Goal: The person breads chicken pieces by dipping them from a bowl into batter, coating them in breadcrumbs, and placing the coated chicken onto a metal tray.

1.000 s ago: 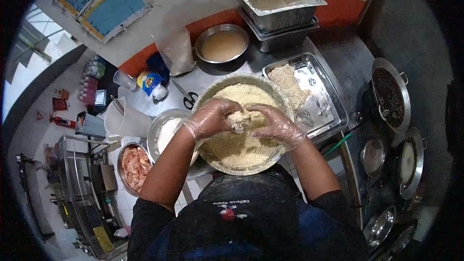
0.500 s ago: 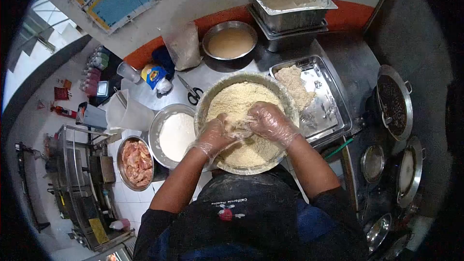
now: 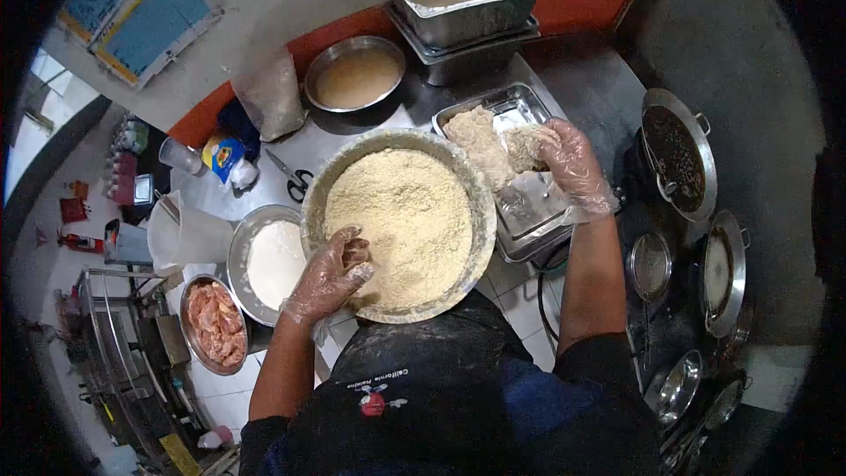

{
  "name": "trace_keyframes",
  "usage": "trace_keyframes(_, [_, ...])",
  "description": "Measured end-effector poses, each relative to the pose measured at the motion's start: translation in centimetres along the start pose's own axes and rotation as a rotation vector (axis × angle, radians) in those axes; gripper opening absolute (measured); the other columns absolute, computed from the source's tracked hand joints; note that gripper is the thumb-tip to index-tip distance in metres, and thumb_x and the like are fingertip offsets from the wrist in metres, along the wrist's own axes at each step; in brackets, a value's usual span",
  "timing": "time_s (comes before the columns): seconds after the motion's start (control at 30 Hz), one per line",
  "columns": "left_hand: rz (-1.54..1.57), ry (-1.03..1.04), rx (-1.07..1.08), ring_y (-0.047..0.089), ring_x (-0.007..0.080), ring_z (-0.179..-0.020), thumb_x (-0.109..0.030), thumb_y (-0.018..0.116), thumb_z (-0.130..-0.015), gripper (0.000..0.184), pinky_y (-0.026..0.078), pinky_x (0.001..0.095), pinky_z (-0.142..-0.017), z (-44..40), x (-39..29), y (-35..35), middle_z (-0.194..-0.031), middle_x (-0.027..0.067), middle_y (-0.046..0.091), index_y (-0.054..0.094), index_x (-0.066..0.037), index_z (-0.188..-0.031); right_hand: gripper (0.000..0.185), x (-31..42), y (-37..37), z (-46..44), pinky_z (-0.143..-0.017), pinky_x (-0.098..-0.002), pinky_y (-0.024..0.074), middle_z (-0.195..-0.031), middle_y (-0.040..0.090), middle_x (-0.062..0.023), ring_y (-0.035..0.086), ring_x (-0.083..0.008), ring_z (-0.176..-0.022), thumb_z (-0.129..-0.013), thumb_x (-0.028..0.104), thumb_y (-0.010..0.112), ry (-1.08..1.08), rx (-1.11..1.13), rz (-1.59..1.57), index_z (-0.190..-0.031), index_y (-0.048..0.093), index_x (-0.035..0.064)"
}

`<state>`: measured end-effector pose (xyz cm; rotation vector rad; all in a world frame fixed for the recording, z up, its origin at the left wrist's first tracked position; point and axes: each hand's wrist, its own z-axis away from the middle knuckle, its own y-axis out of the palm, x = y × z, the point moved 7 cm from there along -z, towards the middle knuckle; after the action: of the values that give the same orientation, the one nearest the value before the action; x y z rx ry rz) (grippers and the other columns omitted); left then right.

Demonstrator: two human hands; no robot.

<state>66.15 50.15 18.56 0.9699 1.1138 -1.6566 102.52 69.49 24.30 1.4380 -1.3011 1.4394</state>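
My right hand (image 3: 577, 166), in a clear plastic glove, grips a breaded piece of chicken (image 3: 526, 146) over the steel tray (image 3: 546, 236). Other breaded chicken (image 3: 478, 143) lies in that tray, right beside the held piece. Over the near left part of a large bowl (image 3: 484, 238) of pale flour breading (image 3: 405, 211) is my left hand (image 3: 328, 278), also gloved. Its fingers are loosely curled and apart from the thumb, with nothing held. Left of this bowl stands a bowl of white batter (image 3: 276, 264), then a bowl of raw chicken (image 3: 214, 322).
Scissors (image 3: 295, 182), a plastic bag (image 3: 269, 97) and a basin of tan liquid (image 3: 357, 78) are at the back of the steel table. Deep steel pans (image 3: 467, 26) are stacked behind the tray. At right are a wok of dark oil (image 3: 679, 154) and a strainer (image 3: 650, 269).
My right hand has moved from the breading bowl to the tray with the breaded chicken. My left hand has separated from it and stays over the bowl. The view has shifted right.
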Motion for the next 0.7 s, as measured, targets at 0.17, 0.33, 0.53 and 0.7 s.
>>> trace_keyframes(0.17, [-0.002, 0.003, 0.03, 0.06, 0.0252, -0.118, -0.008, 0.072, -0.088, 0.062, 0.048, 0.0387, -0.103, 0.1, 1.1, 0.1, -0.128, 0.0158, 0.059, 0.043, 0.002, -0.142, 0.015, -10.5, -1.8, 0.2, -0.078, -0.0304, 0.0514, -0.092, 0.067, -0.0032, 0.062, -0.012, -0.087, -0.088, 0.003, 0.065, 0.051, 0.04, 0.086, -0.103, 0.065, -0.0001])
trace_keyframes(0.33, [-0.017, -0.007, 0.038, 0.06, 0.0243, -0.117, -0.01, 0.072, -0.088, 0.06, 0.047, 0.0376, -0.104, 0.0, 1.5, 0.4, -0.124, 0.0149, 0.061, 0.046, 0.002, -0.14, 0.028, -19.0, 0.0, 0.7, -0.086, -0.0316, 0.0518, -0.104, 0.072, -0.0084, 0.065, -0.0166, -0.095, -0.089, 0.01, 0.066, 0.319, -0.003, -0.117, -0.115, 0.067, 0.0])
trace_keyframes(0.53, [-0.032, -0.046, 0.063, 0.061, 0.0246, -0.117, -0.014, 0.072, -0.09, 0.06, 0.047, 0.0383, -0.103, 0.7, 0.0, 0.7, -0.124, 0.0162, 0.063, 0.045, 0.003, -0.14, 0.047, -24.1, -1.9, 1.4, -0.092, -0.036, 0.0525, -0.12, 0.072, -0.0165, 0.07, -0.026, -0.106, -0.086, 0.023, 0.069, 0.337, -0.119, 0.483, -0.127, 0.065, 0.0009])
trace_keyframes(0.7, [-0.034, 0.0, 0.073, 0.062, 0.0274, -0.119, -0.018, 0.071, -0.091, 0.058, 0.048, 0.0391, -0.103, 1.4, -1.6, 0.3, -0.124, 0.0186, 0.065, 0.048, 0.005, -0.139, 0.05, -16.5, -2.5, 2.8, -0.093, -0.039, 0.0529, -0.116, 0.07, -0.0252, 0.07, -0.0327, -0.105, -0.084, 0.012, 0.067, 0.341, -0.175, 0.599, -0.131, 0.06, -0.0028])
